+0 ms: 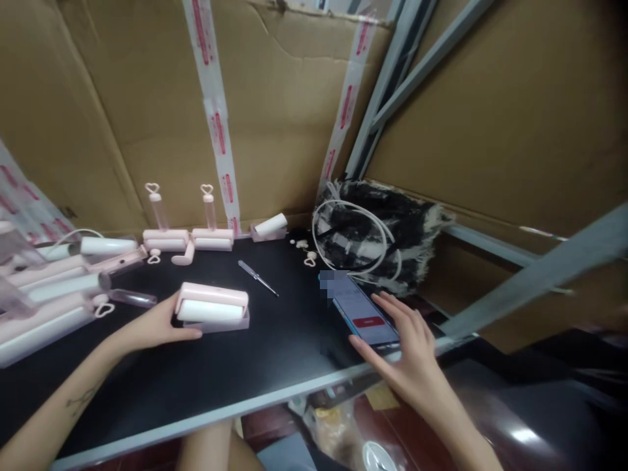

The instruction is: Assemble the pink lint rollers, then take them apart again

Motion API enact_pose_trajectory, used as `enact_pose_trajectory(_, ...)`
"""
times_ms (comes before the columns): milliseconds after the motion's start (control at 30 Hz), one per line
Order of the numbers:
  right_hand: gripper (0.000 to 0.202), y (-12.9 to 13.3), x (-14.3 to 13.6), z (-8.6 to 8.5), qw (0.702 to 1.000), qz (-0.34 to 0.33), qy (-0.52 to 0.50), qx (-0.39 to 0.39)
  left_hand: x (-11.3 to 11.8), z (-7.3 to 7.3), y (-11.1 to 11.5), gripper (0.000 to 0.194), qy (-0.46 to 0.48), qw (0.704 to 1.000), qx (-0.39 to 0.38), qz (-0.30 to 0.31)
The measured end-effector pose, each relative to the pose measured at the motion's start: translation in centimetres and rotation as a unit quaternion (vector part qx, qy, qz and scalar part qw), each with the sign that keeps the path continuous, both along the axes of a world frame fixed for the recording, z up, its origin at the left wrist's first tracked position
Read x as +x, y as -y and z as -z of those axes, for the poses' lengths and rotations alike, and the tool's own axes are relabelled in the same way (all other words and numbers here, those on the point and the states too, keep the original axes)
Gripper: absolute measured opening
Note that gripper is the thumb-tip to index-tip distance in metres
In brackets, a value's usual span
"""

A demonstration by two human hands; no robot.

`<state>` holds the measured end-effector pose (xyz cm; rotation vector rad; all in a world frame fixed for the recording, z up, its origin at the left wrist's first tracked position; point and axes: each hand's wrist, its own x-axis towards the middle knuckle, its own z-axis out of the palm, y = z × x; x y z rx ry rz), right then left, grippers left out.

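Note:
My left hand [157,322] grips the left end of a pink lint roller [214,294], whose white sticky roll shows below its cover. A clear plastic cover [240,322] sits beneath that roll. My right hand [407,340] spans a smartphone [360,307] at the right of the black table, the thumb at its near left edge and the fingers along its right edge. The phone's screen is lit, with a red button low on it. A small screwdriver [258,278] lies between the two hands.
Several pink lint rollers [44,314] crowd the table's left. Two more stand against the cardboard wall [279,131], with heart-shaped rings on their handles. A white cable [350,203] is coiled over a black-and-white bundle [412,242]. A grey metal frame [540,261] runs along the right.

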<state>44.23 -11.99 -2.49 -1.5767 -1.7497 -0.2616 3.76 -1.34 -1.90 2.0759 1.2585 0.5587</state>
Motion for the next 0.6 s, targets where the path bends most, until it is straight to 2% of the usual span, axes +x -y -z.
enact_pose_trajectory(100,0.042,-1.9,-4.7,-3.5,0.982,-0.182,-0.003,-0.048,1.0,0.2,0.3,0.077,0.062,0.998,-0.005,0.006)
enact_pose_trajectory(167,0.040,-4.2,-8.7,-5.3,0.953,-0.287,0.013,-0.098,1.5,0.6,0.2,0.079,0.114,0.993,-0.013,0.008)
enact_pose_trajectory(200,0.043,-5.4,-10.7,-5.9,0.941,-0.318,0.025,-0.116,1.7,0.9,0.1,0.078,0.140,0.990,-0.015,0.010)
enact_pose_trajectory(300,0.053,-8.8,-15.6,-6.4,0.922,-0.348,0.050,-0.164,2.0,1.5,-0.2,0.078,0.199,0.979,-0.018,0.033)
enact_pose_trajectory(367,0.048,-10.1,-17.3,-6.2,0.908,-0.366,0.047,-0.198,1.9,1.6,-0.3,0.079,0.214,0.976,-0.022,0.040)
enact_pose_trajectory(433,0.039,-10.6,-17.7,-6.1,0.901,-0.382,0.029,-0.202,1.8,1.6,-0.3,0.078,0.221,0.974,-0.026,0.036)
enact_pose_trajectory(500,0.037,-10.7,-17.4,-6.6,0.906,-0.385,0.025,-0.172,1.7,1.6,-0.3,0.077,0.226,0.973,-0.028,0.033)
enact_pose_trajectory(600,0.040,-10.6,-17.0,-7.5,0.911,-0.374,0.093,-0.143,1.6,1.6,-0.3,0.075,0.231,0.972,-0.032,0.039)
